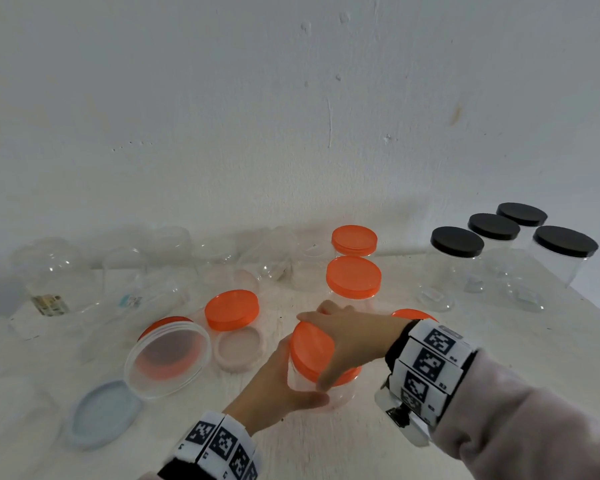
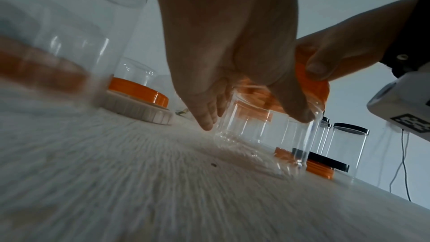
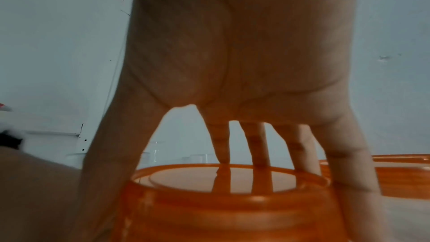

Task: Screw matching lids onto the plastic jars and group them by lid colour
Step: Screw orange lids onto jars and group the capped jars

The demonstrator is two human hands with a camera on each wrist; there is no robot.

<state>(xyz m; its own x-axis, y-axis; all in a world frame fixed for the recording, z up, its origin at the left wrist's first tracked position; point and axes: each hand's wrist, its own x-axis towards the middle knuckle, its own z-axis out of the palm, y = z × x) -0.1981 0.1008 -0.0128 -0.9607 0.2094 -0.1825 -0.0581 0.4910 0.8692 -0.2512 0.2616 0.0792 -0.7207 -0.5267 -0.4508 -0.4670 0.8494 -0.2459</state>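
A clear plastic jar (image 1: pixel 340 389) stands on the white table near the front centre. My left hand (image 1: pixel 284 382) wraps round its wall from the left. On its mouth sits an orange lid (image 1: pixel 309 351), and my right hand (image 1: pixel 347 341) grips that lid from above, thumb in front and fingers spread over the far rim. In the right wrist view the orange lid (image 3: pixel 228 196) fills the bottom under my fingers (image 3: pixel 258 146). The left wrist view shows the jar (image 2: pixel 274 135) slightly tilted under both hands.
Two orange-lidded jars (image 1: pixel 354 275) stand behind. Several black-lidded jars (image 1: pixel 458 244) are grouped at the back right. Loose orange lid (image 1: pixel 231 310), a pale lid (image 1: pixel 239 351), a grey-blue lid (image 1: pixel 99 414) and a tipped open jar (image 1: pixel 168 358) lie left. Clear jars (image 1: pixel 56 268) line the back left wall.
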